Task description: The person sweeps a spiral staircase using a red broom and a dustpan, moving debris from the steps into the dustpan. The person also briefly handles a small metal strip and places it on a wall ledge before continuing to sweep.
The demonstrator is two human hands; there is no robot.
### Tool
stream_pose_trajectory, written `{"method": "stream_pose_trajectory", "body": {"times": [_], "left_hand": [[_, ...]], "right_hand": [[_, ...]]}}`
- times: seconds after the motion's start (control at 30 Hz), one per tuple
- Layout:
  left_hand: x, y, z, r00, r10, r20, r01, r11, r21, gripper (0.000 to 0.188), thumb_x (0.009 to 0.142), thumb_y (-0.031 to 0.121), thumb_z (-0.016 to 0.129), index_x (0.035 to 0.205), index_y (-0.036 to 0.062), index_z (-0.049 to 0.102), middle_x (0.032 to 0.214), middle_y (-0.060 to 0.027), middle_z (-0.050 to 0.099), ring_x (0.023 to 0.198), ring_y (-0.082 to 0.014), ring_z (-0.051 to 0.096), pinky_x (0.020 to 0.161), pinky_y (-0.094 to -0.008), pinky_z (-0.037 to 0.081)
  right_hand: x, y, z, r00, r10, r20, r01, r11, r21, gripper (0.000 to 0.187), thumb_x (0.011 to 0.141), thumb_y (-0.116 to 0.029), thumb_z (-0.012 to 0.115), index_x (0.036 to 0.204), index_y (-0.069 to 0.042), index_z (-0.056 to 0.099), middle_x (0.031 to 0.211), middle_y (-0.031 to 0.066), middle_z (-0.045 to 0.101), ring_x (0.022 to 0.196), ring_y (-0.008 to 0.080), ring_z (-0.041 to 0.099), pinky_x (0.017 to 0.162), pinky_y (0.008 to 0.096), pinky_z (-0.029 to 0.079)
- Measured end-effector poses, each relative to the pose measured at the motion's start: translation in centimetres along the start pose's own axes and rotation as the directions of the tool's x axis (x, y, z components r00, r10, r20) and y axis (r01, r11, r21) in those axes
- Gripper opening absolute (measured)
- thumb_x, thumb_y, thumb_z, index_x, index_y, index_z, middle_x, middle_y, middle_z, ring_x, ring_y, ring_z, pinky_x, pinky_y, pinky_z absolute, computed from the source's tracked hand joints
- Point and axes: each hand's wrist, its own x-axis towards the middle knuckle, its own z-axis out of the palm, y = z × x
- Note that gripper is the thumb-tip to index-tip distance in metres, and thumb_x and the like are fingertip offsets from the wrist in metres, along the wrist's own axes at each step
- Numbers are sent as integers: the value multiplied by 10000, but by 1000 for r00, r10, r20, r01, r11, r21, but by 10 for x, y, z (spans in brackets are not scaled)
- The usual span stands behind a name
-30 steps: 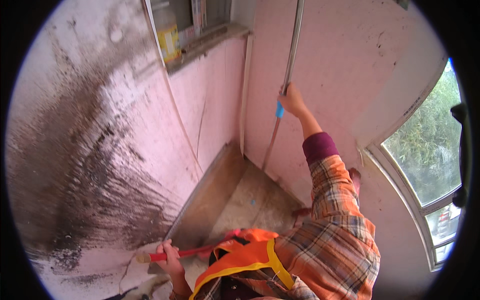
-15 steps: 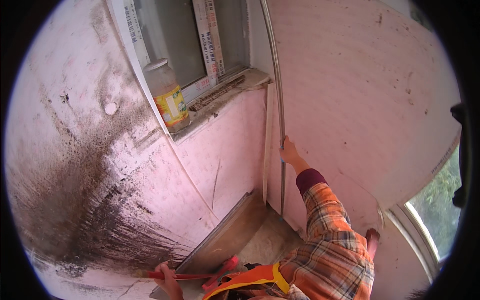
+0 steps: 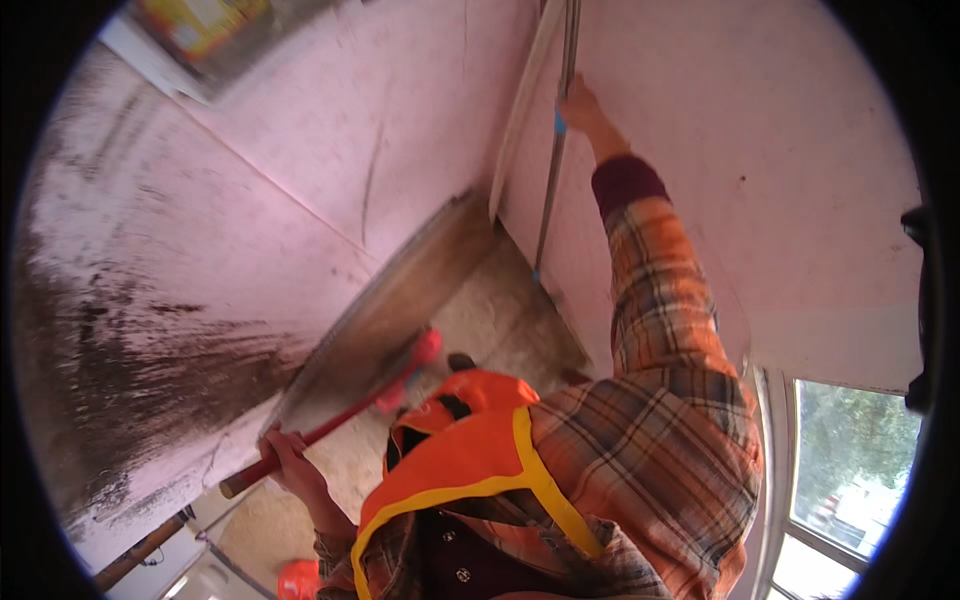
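My right hand (image 3: 582, 105) reaches up and forward, fingers wrapped round a thin, shiny metal pole (image 3: 555, 185). The pole stands near the wall corner; bits of blue show just below my hand and at its lower end. Down at the left, my left hand (image 3: 292, 468) is closed round the red handle of a tool (image 3: 345, 412). Its brownish butt end sticks out beyond my fist, while a pink-red part sits at the far end; blur hides what kind of tool it is. My orange vest (image 3: 450, 480) with yellow trim fills the lower middle.
A black-stained pink wall (image 3: 130, 350) rises at the left. Along its foot runs a brown board (image 3: 380, 290), and a pale strip (image 3: 520, 110) stands in the corner. A yellow-labelled jar (image 3: 205, 25) is cut off above. At the right is a window (image 3: 855, 470).
The view has tipped downward, so the jar and sill have slid toward the upper edge and more floor shows. Both hands keep their holds; more of the red-handled tool is visible.
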Motion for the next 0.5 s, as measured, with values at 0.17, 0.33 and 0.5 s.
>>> {"method": "stream_pose_trajectory", "body": {"times": [0.17,0.33,0.5], "left_hand": [[-4,15,12,998,-48,28,50,995,-85,222,984,209,487,985,-7,536,602,23,407,576,-77,391,760,-310,438],[-12,42,31,995,-46,90,54,995,-89,220,990,211,460,919,13,524,619,2,410,598,-102,405,841,-374,455],[-17,65,61,919,47,391,54,969,-243,299,975,201,447,700,94,398,641,-21,393,653,-162,433,892,-435,443]], "right_hand": [[19,20,19,982,-147,-118,141,988,-56,416,843,-250,594,1143,-10,434,976,279,620,922,439,611,788,491,487],[9,17,31,911,-215,-351,233,972,8,370,860,-294,614,1119,-47,519,928,202,661,861,300,653,746,453,507],[-121,-30,50,972,-185,-145,205,969,140,273,821,-210,603,1052,-72,556,915,138,655,852,330,633,744,431,496]]}}
